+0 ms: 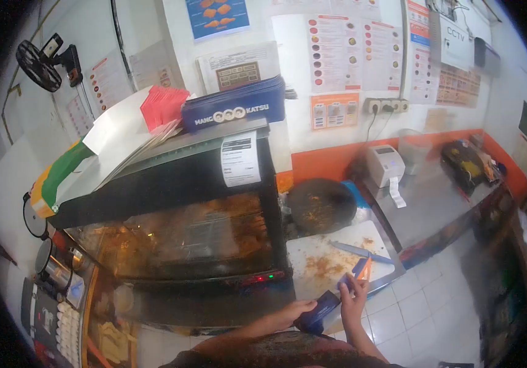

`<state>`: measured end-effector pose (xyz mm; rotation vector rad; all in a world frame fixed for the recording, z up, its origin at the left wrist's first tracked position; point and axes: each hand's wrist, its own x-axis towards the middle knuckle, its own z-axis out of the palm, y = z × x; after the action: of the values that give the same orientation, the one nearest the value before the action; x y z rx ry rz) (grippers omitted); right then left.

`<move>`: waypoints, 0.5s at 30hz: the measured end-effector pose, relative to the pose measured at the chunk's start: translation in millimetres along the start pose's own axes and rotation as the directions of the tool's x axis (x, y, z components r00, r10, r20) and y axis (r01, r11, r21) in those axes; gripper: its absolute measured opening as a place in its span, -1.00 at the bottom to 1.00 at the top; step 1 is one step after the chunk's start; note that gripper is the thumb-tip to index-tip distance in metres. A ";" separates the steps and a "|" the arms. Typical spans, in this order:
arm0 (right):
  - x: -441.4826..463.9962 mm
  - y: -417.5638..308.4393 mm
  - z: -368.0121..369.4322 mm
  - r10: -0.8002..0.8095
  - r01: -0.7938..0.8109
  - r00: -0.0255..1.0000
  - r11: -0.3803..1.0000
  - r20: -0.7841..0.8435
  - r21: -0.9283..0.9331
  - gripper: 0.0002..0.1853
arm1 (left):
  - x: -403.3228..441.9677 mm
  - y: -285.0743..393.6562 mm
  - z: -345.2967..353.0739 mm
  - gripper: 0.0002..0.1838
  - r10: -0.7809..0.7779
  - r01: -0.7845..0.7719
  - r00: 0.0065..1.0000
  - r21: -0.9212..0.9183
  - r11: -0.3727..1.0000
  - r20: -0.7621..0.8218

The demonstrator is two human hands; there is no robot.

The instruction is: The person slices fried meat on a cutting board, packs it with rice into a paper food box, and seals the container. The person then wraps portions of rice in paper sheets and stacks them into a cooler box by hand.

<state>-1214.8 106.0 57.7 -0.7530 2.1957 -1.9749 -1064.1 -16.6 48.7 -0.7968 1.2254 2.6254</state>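
Note:
My left hand (297, 313) is closed around the lower end of a dark blue paper carton (323, 308), close to my body. My right hand (353, 295) pinches a blue-and-orange carton flap (363, 268) just to the right and farther up. Whether the flap belongs to the same carton I cannot tell. Beyond my hands lies a white cutting board (371, 232) strewn with brown crumbs. A knife (358, 250) rests across its right side, close to the flap.
A glass-fronted warming cabinet (177, 236) stands left, with a stack of blue printed cartons (236, 105) on top. Behind the board is a dark round pan (321, 207). A label printer (386, 164) sits on the steel counter (426, 211) at right.

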 end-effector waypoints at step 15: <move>7.7 -16.5 -6.0 -0.085 0.251 0.599 0.964 0.796 -0.086 -0.80 | -18.3 4.5 -16.2 -0.61 0.192 -0.203 0.978 0.189 0.961 0.077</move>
<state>-1219.0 107.5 76.4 -1.5486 1.7696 -1.0867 -1043.5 -29.9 52.7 -0.5876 1.5928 2.5997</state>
